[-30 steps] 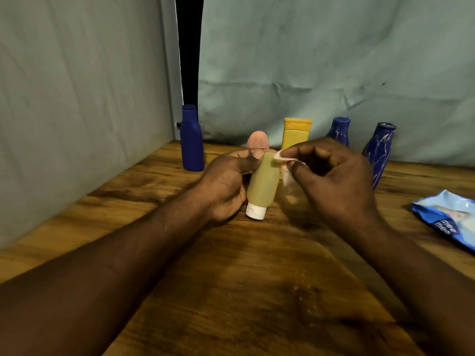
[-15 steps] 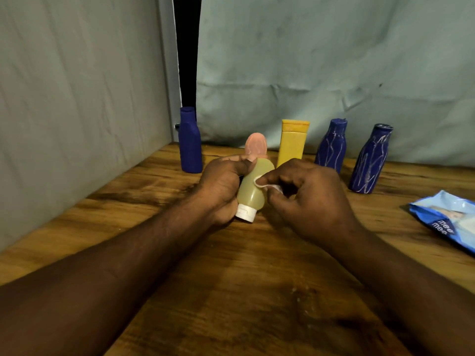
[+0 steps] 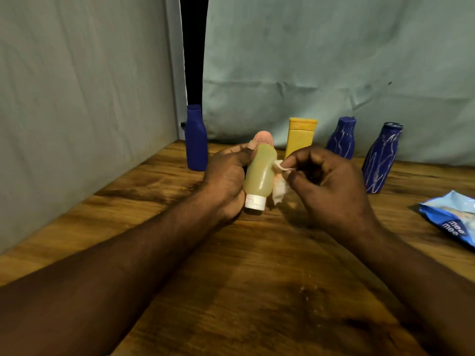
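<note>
In the head view, your left hand (image 3: 226, 181) has its grip wrapped round a pale yellow bottle (image 3: 259, 173), held tilted low over the worktop (image 3: 244, 278) with its white cap (image 3: 254, 202) pointing down towards you. Your right hand (image 3: 331, 181) has its grip narrowed to a pinch, thumb and forefinger holding a small white wipe (image 3: 279, 186) that touches the bottle's right side. Along the back stand a plain blue bottle (image 3: 196, 140), a pink-topped container (image 3: 263, 137) partly hidden behind the held bottle, a yellow tube (image 3: 300, 137), a streaked blue bottle (image 3: 341, 140) and a second streaked bottle (image 3: 380, 160) further right. A blue wipes pack (image 3: 449, 219) lies at the right edge
</note>
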